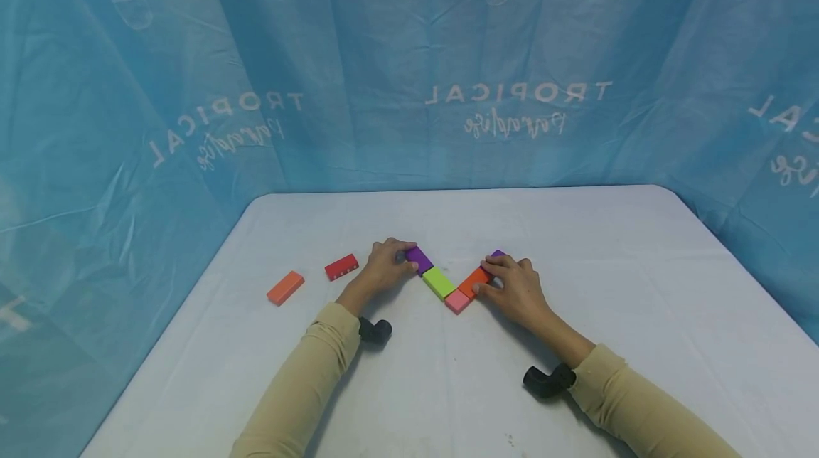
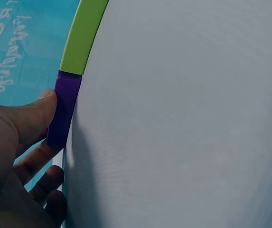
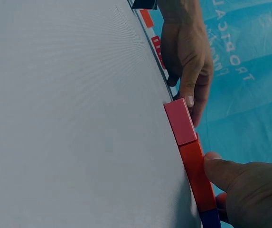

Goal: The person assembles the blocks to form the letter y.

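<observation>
Several coloured blocks lie end to end in a V on the white table. My left hand (image 1: 385, 266) pinches the purple block (image 1: 419, 259) at the left end, with thumb and fingers about it in the left wrist view. Touching that block is a lime green block (image 1: 439, 283), then a pink block (image 1: 457, 301) at the V's near point. On the right arm of the V, my right hand (image 1: 517, 292) grips the orange block (image 3: 197, 175), its thumb on one side. A second purple block (image 3: 210, 219) meets the orange one's far end, partly hidden by the right fingers.
Left of the hands lie a red block (image 1: 342, 267) with pale dots on its side and a loose orange block (image 1: 285, 288). A blue printed curtain (image 1: 384, 138) hangs behind the white table (image 1: 416, 387). Black curved pieces (image 1: 549, 381) sit at both wrists.
</observation>
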Demonstrator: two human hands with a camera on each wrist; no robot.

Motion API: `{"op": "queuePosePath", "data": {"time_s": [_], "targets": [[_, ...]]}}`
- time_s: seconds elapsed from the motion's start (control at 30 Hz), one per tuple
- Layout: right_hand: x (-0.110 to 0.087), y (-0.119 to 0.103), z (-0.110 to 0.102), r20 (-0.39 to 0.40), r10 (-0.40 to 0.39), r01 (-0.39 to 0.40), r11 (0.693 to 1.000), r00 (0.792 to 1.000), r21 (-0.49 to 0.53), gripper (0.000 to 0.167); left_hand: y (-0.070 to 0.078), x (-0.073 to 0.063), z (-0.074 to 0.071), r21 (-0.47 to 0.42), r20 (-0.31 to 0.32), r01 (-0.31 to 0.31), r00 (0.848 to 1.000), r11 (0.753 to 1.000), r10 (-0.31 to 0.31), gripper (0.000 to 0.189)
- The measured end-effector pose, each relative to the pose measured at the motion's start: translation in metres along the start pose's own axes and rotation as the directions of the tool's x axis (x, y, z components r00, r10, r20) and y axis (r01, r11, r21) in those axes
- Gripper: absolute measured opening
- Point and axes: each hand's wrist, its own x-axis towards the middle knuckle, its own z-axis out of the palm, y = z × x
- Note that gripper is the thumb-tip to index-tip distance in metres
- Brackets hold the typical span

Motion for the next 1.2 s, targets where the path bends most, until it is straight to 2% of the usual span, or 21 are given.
{"op": "queuePosePath", "data": {"time_s": [0.63,0.9,1.03,1.2], "targets": [[0.000,-0.002,-0.001,0.018,0.022,-0.022,1.000,1.000,-0.004,0.052,-0.001,-0.001,0.001,-0.023,-0.015,-0.036,0.999,0.999,0.036,0.045],[-0.001,-0.001,-0.002,0.021,0.023,-0.023,1.000,1.000,0.000,0.052,0.000,-0.004,-0.001,-0.047,-0.019,0.004,1.000,0.999,-0.005,0.049],[-0.001,-0.002,-0.002,0.018,0.025,-0.025,1.000,1.000,0.003,0.052,0.003,-0.011,-0.005,-0.062,-0.072,0.025,0.997,0.998,-0.029,0.049],[-0.001,-0.002,-0.002,0.021,0.021,-0.021,1.000,1.000,0.000,0.052,0.005,-0.023,-0.011,-0.082,-0.145,0.066,0.986,0.994,-0.077,0.048]]}}
